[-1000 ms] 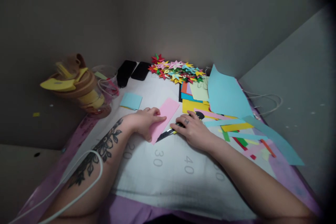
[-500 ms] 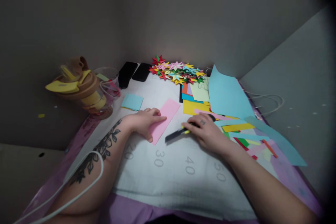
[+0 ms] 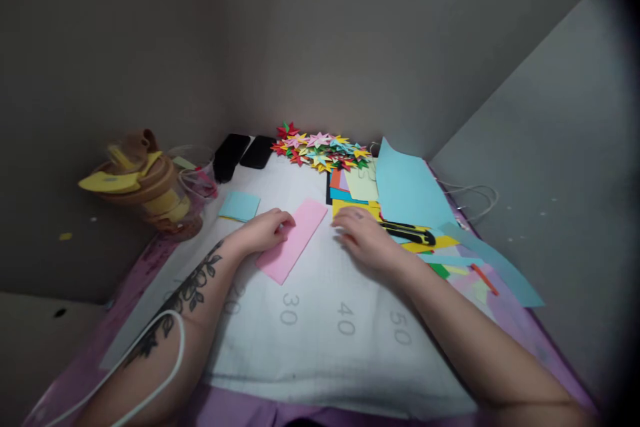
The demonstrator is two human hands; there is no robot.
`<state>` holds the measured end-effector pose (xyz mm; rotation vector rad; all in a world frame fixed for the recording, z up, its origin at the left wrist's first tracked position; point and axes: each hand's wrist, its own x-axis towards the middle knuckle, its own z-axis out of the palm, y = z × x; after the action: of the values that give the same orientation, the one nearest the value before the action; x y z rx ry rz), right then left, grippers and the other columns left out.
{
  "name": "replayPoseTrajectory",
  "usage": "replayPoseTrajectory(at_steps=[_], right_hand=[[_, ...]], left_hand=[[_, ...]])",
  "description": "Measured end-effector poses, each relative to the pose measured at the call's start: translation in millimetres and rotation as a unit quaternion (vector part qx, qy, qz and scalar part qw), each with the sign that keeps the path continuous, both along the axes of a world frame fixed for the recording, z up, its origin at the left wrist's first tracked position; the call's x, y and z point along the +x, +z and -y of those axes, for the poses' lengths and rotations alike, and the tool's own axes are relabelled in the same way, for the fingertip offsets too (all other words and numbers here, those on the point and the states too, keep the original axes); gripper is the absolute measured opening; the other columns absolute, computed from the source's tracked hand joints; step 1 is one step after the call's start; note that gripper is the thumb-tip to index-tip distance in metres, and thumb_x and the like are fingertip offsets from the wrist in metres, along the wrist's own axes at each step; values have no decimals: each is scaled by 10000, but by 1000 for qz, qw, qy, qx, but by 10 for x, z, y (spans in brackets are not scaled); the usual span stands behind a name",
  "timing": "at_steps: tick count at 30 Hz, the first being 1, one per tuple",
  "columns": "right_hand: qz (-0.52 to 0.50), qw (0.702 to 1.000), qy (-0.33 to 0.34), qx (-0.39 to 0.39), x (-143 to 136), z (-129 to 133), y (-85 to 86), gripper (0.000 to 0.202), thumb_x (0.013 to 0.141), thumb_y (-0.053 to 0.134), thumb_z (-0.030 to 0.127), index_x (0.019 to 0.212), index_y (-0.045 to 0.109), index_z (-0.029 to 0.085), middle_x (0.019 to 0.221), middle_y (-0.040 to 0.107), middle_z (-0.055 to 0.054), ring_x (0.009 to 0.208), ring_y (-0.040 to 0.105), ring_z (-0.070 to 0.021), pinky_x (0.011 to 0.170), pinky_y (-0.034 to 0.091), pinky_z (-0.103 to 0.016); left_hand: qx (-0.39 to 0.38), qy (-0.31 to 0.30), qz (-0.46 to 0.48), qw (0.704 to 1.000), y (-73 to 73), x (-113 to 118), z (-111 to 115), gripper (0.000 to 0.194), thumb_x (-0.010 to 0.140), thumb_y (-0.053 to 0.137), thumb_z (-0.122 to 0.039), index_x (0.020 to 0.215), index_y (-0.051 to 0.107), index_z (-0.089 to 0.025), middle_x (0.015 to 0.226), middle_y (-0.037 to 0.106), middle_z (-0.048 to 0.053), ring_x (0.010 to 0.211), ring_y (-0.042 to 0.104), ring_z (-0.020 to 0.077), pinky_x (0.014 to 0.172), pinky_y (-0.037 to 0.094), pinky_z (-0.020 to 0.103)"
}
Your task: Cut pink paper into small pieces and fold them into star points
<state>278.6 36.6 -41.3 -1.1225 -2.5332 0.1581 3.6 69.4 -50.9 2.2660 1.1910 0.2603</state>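
Observation:
A folded-looking strip of pink paper (image 3: 295,247) lies slantwise on the white sheet. My left hand (image 3: 267,230) is at its left edge, fingers curled in and tips against the paper; the thumb is mostly hidden. My right hand (image 3: 363,233) hovers just right of the strip, holding nothing, its fingers loosely bent with a gap to the thumb. Beyond the right hand, a black and yellow utility knife (image 3: 409,233) rests on paper strips, its front end partly hidden by the hand. Left of the pink paper sits a small stack of light blue squares (image 3: 240,205).
Folded paper stars (image 3: 320,147) are heaped at the back. Coloured sheets (image 3: 363,185), a large light blue sheet (image 3: 413,187) and offcuts (image 3: 457,270) cover the right side. Two black phones (image 3: 257,152), a clear cup (image 3: 200,180) and a brown-lidded tumbler (image 3: 160,203) stand left. A white cable (image 3: 177,353) crosses my left forearm.
My right hand has let go of the utility knife, which now lies on the strips at right. My left hand's fingers have drawn in from lying across the pink paper. The view has shifted slightly.

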Motion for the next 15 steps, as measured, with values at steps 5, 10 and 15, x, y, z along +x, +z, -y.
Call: replayPoseTrajectory(at_steps=[5, 10, 15], right_hand=[[100, 976, 174, -80, -628, -281, 190, 366, 787, 552, 113, 1145, 527, 186, 1145, 588, -108, 1102, 494, -249, 968, 355, -425], [233, 946, 171, -145, -753, -455, 209, 246, 758, 571, 155, 1001, 592, 181, 903, 632, -90, 844, 556, -235, 788, 396, -362], [222, 947, 184, -141, -659, -409, 220, 89, 765, 577, 197, 814, 649, 180, 932, 601, -95, 904, 522, -228, 786, 379, -330]], left_hand=[[10, 32, 29, 999, -74, -41, -9, 265, 725, 453, -115, 959, 562, -176, 861, 615, 30, 758, 571, 169, 678, 445, 262], [9, 39, 24, 999, -62, -52, 16, 212, 740, 451, -135, 915, 560, -184, 853, 618, 34, 749, 570, 176, 653, 432, 265], [9, 34, 20, 999, -37, -46, 29, 225, 735, 450, -129, 916, 574, -178, 874, 631, 44, 737, 574, 172, 641, 432, 260]])
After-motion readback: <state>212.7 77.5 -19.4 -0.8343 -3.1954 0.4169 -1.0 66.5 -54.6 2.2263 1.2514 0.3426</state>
